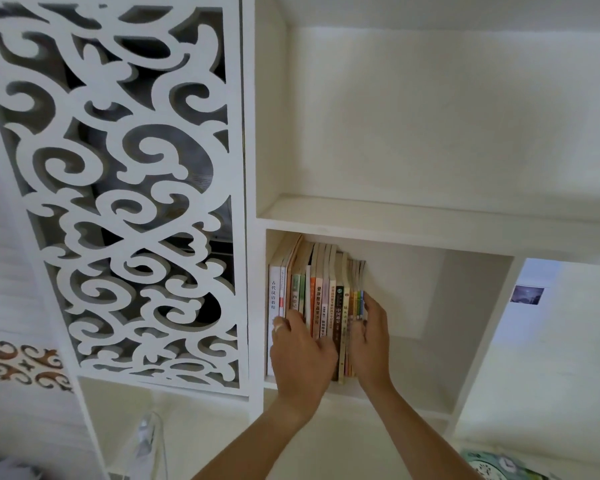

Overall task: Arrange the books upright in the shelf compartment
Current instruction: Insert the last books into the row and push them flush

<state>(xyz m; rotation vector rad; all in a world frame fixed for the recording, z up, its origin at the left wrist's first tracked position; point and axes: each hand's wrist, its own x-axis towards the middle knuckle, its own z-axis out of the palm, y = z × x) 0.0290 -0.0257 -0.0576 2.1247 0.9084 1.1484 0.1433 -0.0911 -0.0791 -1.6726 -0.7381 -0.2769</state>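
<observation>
A row of several books (321, 299) stands upright at the left end of a white shelf compartment (430, 393), spines facing me. The leftmost is a white book (274, 299) against the compartment's left wall. My left hand (300, 358) lies over the lower spines on the left side of the row, fingers spread and a ring on one finger. Pressing flat against the right end of the row is my right hand (369, 341), its thumb on the spines. The lower parts of several spines are hidden behind both hands.
The compartment's right half holds nothing. Above it is another open white compartment (430, 133). A white carved lattice panel (118, 185) stands to the left. A green patterned object (499, 465) shows at the bottom right, and a small picture (527, 294) hangs on the far wall.
</observation>
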